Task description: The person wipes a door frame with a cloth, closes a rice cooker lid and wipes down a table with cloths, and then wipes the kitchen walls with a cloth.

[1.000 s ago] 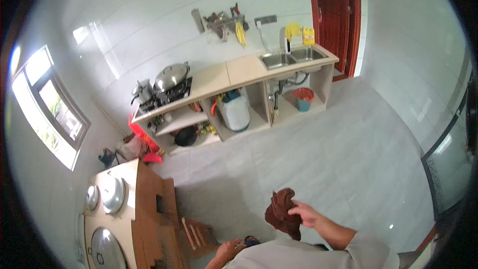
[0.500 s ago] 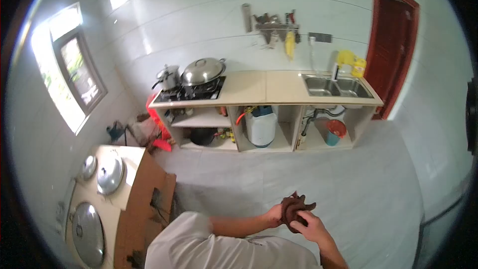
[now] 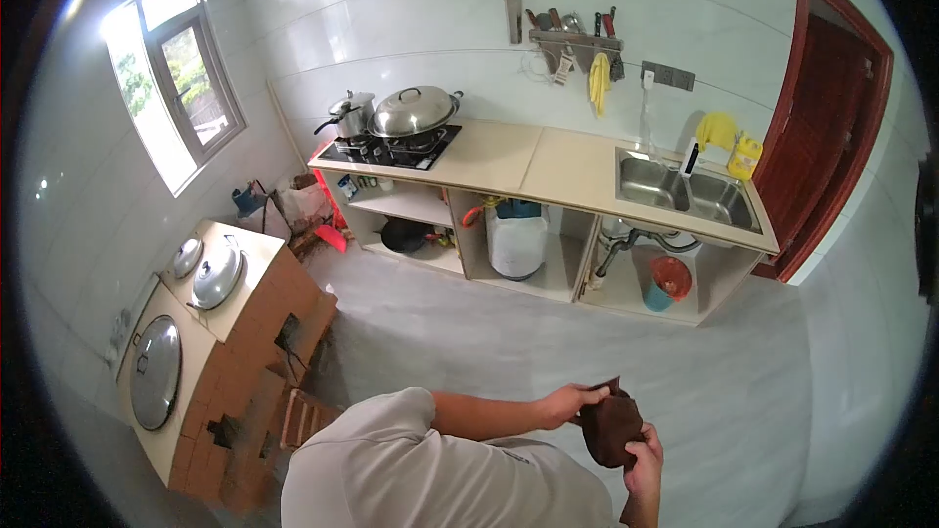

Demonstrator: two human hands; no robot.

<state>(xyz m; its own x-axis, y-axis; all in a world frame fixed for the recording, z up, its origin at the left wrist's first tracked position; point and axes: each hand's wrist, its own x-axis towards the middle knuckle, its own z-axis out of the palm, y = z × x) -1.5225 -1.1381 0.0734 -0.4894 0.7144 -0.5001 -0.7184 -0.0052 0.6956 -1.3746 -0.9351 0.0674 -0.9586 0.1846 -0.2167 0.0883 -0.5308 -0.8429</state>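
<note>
A dark brown cloth [image 3: 611, 430] is stretched between my two hands, in front of my body and over the floor. My left hand [image 3: 567, 405] pinches its upper left edge, with the thumb lying on top. On the lower right side, my right hand [image 3: 645, 462] grips the cloth with its fingers closed on the edge. The cloth hangs fairly flat, and a small corner sticks up at its top. Whatever lies behind it is hidden.
Ahead runs a counter [image 3: 489, 161] with a gas stove [image 3: 430, 152], a lidded wok [image 3: 416, 112], a pressure cooker [image 3: 349, 115] and a double sink [image 3: 653, 182]. At left stands a brick stove [image 3: 220, 372] with metal lids. A wooden stool [image 3: 301, 418] is beside it.
The cloth has gone from a crumpled bunch to a flatter, spread shape. My hands have moved slightly right and farther apart. The view has shifted and tilted.
</note>
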